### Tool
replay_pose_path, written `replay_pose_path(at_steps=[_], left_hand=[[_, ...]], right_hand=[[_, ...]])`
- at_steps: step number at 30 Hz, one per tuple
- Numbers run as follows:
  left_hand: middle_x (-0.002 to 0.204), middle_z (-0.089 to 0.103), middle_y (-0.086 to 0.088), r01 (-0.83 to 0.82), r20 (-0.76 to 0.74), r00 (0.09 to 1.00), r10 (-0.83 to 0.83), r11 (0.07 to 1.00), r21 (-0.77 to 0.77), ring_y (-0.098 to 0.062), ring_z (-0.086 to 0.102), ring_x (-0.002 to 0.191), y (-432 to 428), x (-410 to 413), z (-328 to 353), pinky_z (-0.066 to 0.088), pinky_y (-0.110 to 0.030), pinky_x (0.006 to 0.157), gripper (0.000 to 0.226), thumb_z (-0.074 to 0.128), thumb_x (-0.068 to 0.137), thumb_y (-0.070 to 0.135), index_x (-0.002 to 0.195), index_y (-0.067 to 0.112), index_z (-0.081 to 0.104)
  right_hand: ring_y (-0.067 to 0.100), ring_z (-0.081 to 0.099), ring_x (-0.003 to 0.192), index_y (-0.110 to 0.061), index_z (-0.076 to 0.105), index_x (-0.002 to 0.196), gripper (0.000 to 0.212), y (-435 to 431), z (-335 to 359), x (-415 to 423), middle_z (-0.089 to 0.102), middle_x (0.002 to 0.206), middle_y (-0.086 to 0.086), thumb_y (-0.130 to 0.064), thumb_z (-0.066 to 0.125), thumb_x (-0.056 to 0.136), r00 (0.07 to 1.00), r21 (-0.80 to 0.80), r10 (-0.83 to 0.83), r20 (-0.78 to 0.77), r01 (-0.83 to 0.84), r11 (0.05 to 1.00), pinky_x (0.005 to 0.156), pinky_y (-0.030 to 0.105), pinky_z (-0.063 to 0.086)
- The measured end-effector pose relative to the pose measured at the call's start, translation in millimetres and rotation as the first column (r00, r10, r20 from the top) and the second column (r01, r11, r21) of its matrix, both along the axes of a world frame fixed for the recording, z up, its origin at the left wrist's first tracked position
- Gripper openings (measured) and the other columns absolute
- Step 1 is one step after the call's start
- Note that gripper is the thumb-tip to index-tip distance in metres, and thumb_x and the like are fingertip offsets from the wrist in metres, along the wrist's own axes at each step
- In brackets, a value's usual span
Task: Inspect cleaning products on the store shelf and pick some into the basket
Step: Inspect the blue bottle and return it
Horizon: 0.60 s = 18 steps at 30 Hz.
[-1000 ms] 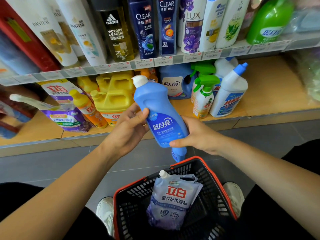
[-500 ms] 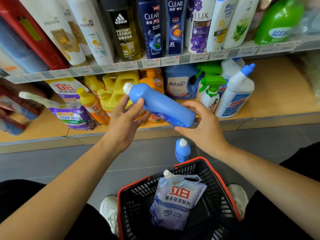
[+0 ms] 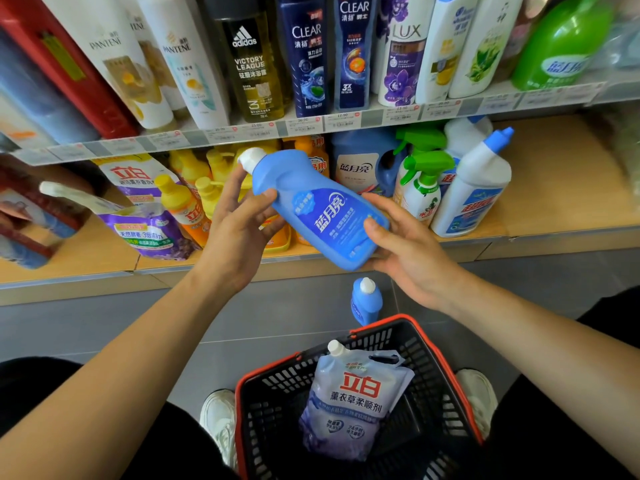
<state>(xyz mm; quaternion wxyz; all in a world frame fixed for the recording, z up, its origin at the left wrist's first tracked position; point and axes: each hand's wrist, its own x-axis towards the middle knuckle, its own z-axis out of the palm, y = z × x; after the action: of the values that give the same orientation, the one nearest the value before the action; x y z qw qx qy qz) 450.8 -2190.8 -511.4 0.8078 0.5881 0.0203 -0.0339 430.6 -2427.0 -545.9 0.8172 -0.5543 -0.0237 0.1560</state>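
Blue bottle [image 3: 318, 209] rotated, label now up.

1 head-worn wide-angle camera looks forward and down, near the shelf [image 3: 554, 188] and the basket [image 3: 277, 403] below.

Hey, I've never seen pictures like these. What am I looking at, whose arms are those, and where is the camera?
There is no machine here. The arms belong to a person shopping, and one wide-angle camera worn on their head looks forward and down, so every picture shows their own view. The left hand grips the cap end of a blue bottle and the right hand holds its base, label facing the camera. Behind it the lower shelf carries cleaning products; shampoo bottles stand on the upper shelf. On the floor sits a basket holding a refill pouch, and a second blue bottle stands just beyond its far rim.
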Motion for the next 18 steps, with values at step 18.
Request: replay_pose_path(at_steps=[18], left_hand=[[0.107, 0.071, -0.011, -0.207, -0.079, 0.976, 0.204, 0.978, -0.026, -0.027, 0.072, 0.106, 4.4, 6.6, -9.3, 0.06, -0.037, 0.086, 0.051, 0.073, 0.09, 0.016, 0.131, 0.006, 0.045]], right_hand=[[0.03, 0.072, 0.088, -0.02, 0.047, 0.142, 0.084, -9.7, -2.7, 4.8, 0.06, 0.132, 0.01, 0.002, 0.084, 0.07, 0.987, -0.147, -0.031, 0.158, 0.054, 0.988, 0.081, 0.046, 0.06]])
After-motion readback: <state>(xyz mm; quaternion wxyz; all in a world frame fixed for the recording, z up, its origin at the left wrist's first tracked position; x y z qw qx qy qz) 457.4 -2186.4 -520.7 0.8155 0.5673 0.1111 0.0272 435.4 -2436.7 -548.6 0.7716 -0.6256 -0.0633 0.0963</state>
